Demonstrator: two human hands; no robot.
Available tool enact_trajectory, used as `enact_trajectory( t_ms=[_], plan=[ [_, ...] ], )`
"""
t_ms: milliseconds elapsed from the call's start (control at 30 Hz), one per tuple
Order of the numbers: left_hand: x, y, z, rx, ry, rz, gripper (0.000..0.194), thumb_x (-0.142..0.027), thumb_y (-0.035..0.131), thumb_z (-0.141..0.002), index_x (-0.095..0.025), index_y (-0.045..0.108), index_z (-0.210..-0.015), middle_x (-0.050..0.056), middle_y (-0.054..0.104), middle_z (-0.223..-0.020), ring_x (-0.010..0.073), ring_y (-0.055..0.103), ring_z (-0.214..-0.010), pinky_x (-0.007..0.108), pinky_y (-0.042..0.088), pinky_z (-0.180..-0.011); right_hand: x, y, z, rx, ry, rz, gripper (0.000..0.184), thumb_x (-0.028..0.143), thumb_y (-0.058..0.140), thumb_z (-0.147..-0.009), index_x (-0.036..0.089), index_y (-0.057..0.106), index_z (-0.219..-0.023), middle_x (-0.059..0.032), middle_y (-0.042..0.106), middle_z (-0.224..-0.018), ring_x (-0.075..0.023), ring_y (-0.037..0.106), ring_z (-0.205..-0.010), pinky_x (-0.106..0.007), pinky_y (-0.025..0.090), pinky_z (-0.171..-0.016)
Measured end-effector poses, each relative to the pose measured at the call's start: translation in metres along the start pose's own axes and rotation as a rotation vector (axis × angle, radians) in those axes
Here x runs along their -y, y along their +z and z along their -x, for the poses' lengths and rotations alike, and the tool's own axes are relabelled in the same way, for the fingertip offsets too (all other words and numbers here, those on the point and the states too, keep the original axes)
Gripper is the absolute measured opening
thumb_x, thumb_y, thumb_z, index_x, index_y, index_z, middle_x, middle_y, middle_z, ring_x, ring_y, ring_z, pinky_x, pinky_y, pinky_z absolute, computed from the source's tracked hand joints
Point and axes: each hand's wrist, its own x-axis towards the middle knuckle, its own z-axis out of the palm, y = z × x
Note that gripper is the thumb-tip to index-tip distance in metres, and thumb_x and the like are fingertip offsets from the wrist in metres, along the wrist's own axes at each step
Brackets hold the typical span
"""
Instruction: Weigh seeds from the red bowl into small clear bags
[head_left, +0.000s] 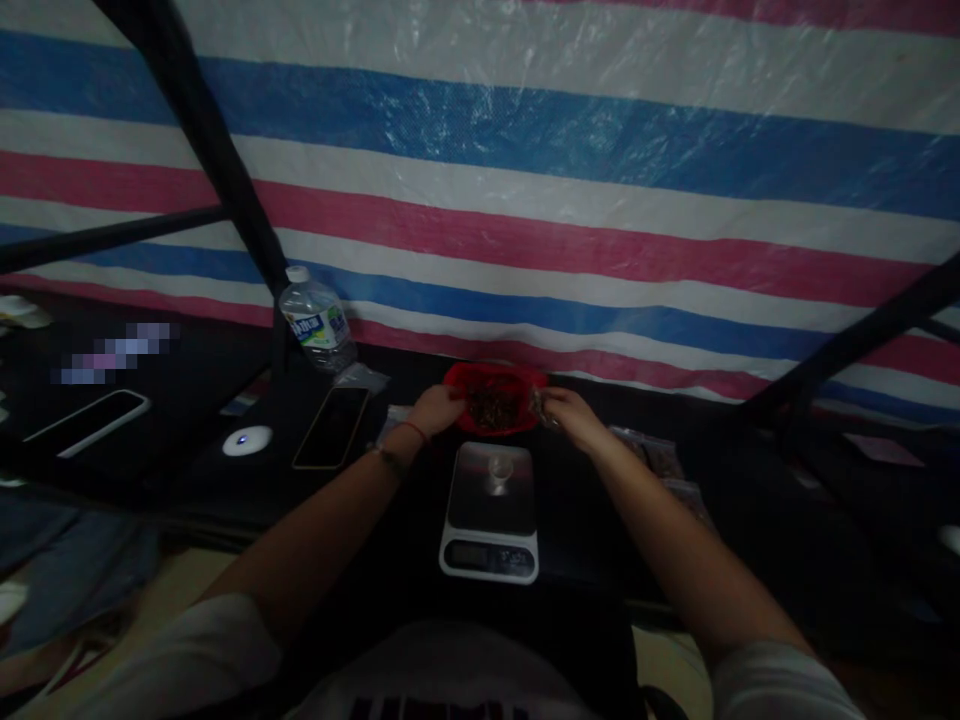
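A red plastic basket (pixel 454 374) sits at the back of the black table, with small brown pieces (pixel 491 402) in it. My left hand (pixel 441 408) is closed at the basket's left rim, its fingertips partly hidden. At the right rim, my right hand (pixel 568 412) is closed on something small, greyish and shiny (pixel 537 404), too dim to name. In front of the basket is a white digital kitchen scale (pixel 454 540) with a dark plate. A small clear cup (pixel 499 470) stands on that plate.
Left of the scale lie a phone (pixel 331 428), a white oval device (pixel 247 440) and a large clear bottle (pixel 319 325). Filled small plastic bags (pixel 660 458) lie beside my right forearm. Black frame bars (pixel 225 170) and a striped tarp (pixel 525 230) bound the back.
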Motion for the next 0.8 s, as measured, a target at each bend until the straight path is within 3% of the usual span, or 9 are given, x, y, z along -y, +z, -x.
enact_trajectory(
  t_ms=[100,200,367,433,500,567,633,700,800],
  plan=[
    [-0.018,-0.008,-0.008,-0.211,0.096,-0.092,0.028,-0.018,0.053,-0.077,-0.017,0.072,-0.097,0.007,0.071,-0.098,0.0211,0.064,-0.09,0.03,0.049,-0.088,0.001,-0.002,0.0,0.034,0.03,-0.169,0.028,0.023,0.05,-0.062,0.014,0.068,-0.082,-0.0005,0.062,-0.064,-0.0118,0.053,-0.053,-0.022,0.039,-0.051],
    [-0.022,-0.007,-0.012,-0.372,0.254,-0.135,0.037,-0.01,0.05,-0.076,-0.016,0.069,-0.107,0.009,0.066,-0.107,0.0204,0.06,-0.098,0.031,0.045,-0.096,0.003,-0.008,0.007,-0.081,-0.062,-0.235,0.029,0.023,0.049,-0.062,0.015,0.066,-0.084,0.0007,0.062,-0.065,-0.0105,0.05,-0.053,-0.021,0.036,-0.049],
    [-0.001,0.015,-0.011,-0.256,0.331,-0.198,0.046,-0.001,0.047,-0.071,-0.013,0.066,-0.111,0.012,0.064,-0.104,0.0209,0.057,-0.1,0.033,0.044,-0.098,-0.01,-0.012,0.025,-0.098,0.014,0.115,0.023,0.027,0.05,-0.064,0.015,0.067,-0.075,-0.0023,0.061,-0.065,-0.0159,0.053,-0.059,-0.027,0.041,-0.056],
    [0.005,0.019,-0.006,-0.322,0.326,-0.208,0.043,-0.006,0.051,-0.072,-0.014,0.066,-0.111,0.013,0.06,-0.111,0.0233,0.055,-0.105,0.038,0.042,-0.1,-0.012,-0.014,0.031,-0.292,-0.115,0.249,0.022,0.028,0.055,-0.063,0.016,0.066,-0.078,-0.0057,0.063,-0.08,-0.0207,0.057,-0.077,-0.031,0.046,-0.068],
    [0.005,0.018,0.002,-0.468,0.343,-0.192,0.038,-0.013,0.056,-0.073,-0.016,0.066,-0.11,0.013,0.054,-0.123,0.0276,0.049,-0.114,0.045,0.037,-0.103,-0.009,-0.013,0.034,-0.477,-0.273,0.28,0.025,0.027,0.059,-0.062,0.018,0.065,-0.085,-0.0071,0.062,-0.095,-0.0228,0.055,-0.092,-0.035,0.045,-0.081],
    [-0.001,0.014,0.009,-0.539,0.417,-0.11,0.031,-0.017,0.057,-0.075,-0.018,0.067,-0.104,0.011,0.053,-0.125,0.0282,0.047,-0.118,0.046,0.035,-0.105,-0.003,-0.007,0.034,-0.459,-0.337,0.18,0.028,0.027,0.06,-0.065,0.02,0.062,-0.092,-0.0054,0.062,-0.097,-0.0209,0.057,-0.09,-0.035,0.046,-0.081],
    [-0.009,0.013,0.012,-0.442,0.511,0.069,0.025,-0.019,0.054,-0.079,-0.018,0.067,-0.1,0.01,0.059,-0.116,0.0239,0.053,-0.111,0.042,0.04,-0.101,0.0,0.006,0.029,-0.282,-0.31,-0.014,0.027,0.029,0.062,-0.068,0.021,0.059,-0.094,-0.0026,0.063,-0.09,-0.0179,0.059,-0.079,-0.032,0.048,-0.075],
    [-0.016,0.017,0.009,-0.245,0.544,0.325,0.029,-0.025,0.053,-0.081,-0.017,0.063,-0.107,0.009,0.063,-0.108,0.0199,0.06,-0.098,0.036,0.048,-0.09,0.001,0.021,0.02,-0.107,-0.257,-0.199,0.026,0.032,0.065,-0.07,0.021,0.06,-0.093,-0.0018,0.065,-0.086,-0.0168,0.06,-0.075,-0.03,0.049,-0.07],
    [-0.019,0.026,-0.002,-0.035,0.464,0.625,0.038,-0.037,0.056,-0.081,-0.015,0.059,-0.112,0.009,0.067,-0.102,0.0178,0.064,-0.085,0.031,0.052,-0.076,-0.006,0.041,0.004,-0.022,-0.191,-0.334,0.031,0.035,0.07,-0.068,0.02,0.063,-0.094,-0.0026,0.067,-0.085,-0.0169,0.062,-0.074,-0.029,0.05,-0.069]
  ],
)
